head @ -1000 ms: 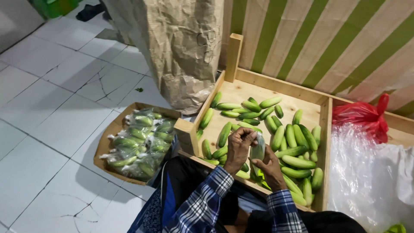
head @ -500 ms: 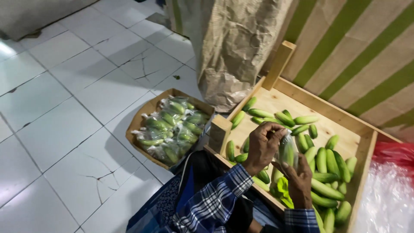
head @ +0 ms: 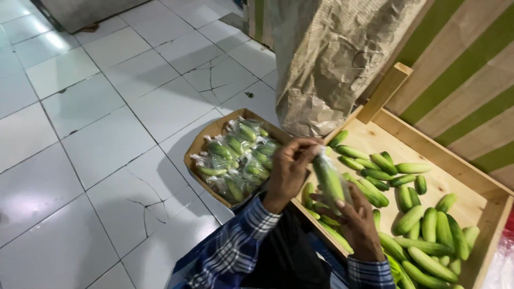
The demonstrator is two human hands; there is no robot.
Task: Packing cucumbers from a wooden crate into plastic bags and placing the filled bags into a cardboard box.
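My view has swung left since a moment ago, so the cardboard box (head: 199, 147) of bagged cucumbers (head: 238, 158) now sits mid-frame on the tiles. My left hand (head: 289, 168) has lifted, fingers pinching the top of the clear bag (head: 327, 179); my right hand (head: 356, 222) cups it from below, over the wooden crate's (head: 428, 152) near edge. Loose cucumbers (head: 423, 225) fill the crate, cut off at the right. How many the bag holds, I can't tell.
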